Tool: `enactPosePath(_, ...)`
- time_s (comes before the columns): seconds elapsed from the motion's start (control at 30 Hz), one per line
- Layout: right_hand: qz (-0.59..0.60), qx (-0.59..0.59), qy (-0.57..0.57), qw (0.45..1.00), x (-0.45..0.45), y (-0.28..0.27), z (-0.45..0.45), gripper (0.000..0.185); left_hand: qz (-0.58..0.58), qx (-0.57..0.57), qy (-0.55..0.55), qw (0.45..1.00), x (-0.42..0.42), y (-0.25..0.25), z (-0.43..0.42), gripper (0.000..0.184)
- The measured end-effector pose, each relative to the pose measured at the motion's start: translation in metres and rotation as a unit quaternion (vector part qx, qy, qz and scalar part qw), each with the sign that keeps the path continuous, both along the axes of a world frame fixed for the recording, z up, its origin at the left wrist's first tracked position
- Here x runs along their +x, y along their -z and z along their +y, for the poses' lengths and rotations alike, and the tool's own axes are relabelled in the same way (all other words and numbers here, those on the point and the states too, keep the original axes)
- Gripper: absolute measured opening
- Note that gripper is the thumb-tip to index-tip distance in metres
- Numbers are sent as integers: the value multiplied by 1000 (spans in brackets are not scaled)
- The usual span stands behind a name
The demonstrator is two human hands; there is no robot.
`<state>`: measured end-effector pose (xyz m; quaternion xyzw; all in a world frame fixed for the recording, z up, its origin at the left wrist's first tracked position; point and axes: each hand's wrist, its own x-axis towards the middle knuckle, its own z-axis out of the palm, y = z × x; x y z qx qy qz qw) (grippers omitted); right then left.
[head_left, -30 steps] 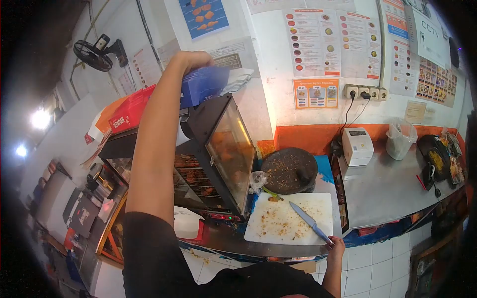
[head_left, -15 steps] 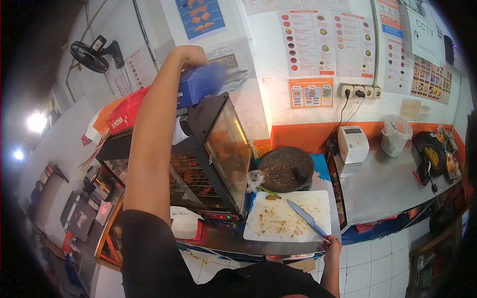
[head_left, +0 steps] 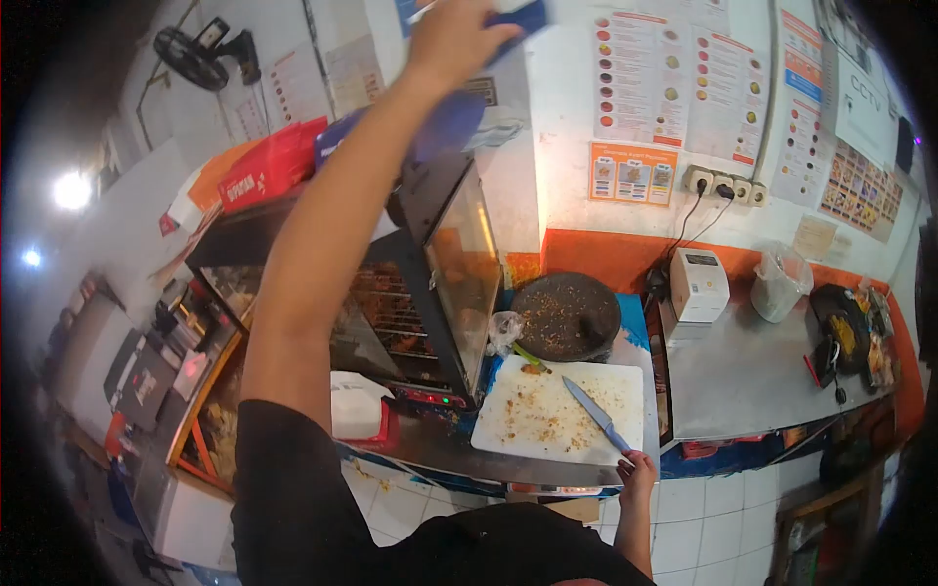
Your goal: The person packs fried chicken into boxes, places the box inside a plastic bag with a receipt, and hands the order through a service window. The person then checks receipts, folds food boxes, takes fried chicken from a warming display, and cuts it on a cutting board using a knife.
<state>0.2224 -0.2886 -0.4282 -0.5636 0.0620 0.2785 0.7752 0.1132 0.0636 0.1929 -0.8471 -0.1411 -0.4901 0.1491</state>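
Observation:
My left hand [head_left: 451, 47] is raised high above the glass food warmer [head_left: 410, 283]. Its fingers are closed on a blue flat piece of packaging [head_left: 523, 24], blurred by motion. Beneath that arm, more blue packaging [head_left: 454, 127] and red packaging [head_left: 269, 171] lie on top of the warmer. At the near right edge of the white cutting board [head_left: 498, 430], my right hand [head_left: 638, 473] pinches the handle end of a knife [head_left: 594, 412]. The blade rests on the board among brown crumbs. A green-stemmed bit [head_left: 532, 359] sits at the board's far edge.
A dark stone mortar [head_left: 565, 317] stands behind the board, with a clear plastic bag [head_left: 504, 332] beside it. To the right, a steel counter [head_left: 728, 391] bears a white label printer [head_left: 699, 285] and a plastic-lined tub [head_left: 780, 283]. A white box [head_left: 357, 405] is left of the board.
My left hand has risen and moved right, lifting blue packaging away from the warmer's top. My right hand stays at the knife handle. The view has shifted slightly.

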Motion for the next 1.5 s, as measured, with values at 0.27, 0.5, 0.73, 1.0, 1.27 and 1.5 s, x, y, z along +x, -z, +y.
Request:
enactPosePath(0.27,-212,243,114,940,-67,-175,32,17,106,-35,422,900,-57,239,-179,15)
enactPosePath(0.5,-347,211,39,913,-73,-166,47,23,40,-826,382,414,-104,432,-173,23)
enactPosePath(0.73,-443,59,-259,857,-106,-184,84,28,45,-906,296,297,-150,479,-168,27)
enactPosePath(1.0,-470,-51,-314,823,-122,-194,108,19,-3,-835,335,436,-163,492,-166,24)
enactPosePath(1.27,-418,17,-263,870,-115,-180,103,26,109,-837,308,438,-173,444,-140,27)
enactPosePath(1.5,4,276,-242,930,-70,-137,64,62,-169,-849,463,189,-154,493,-127,39)
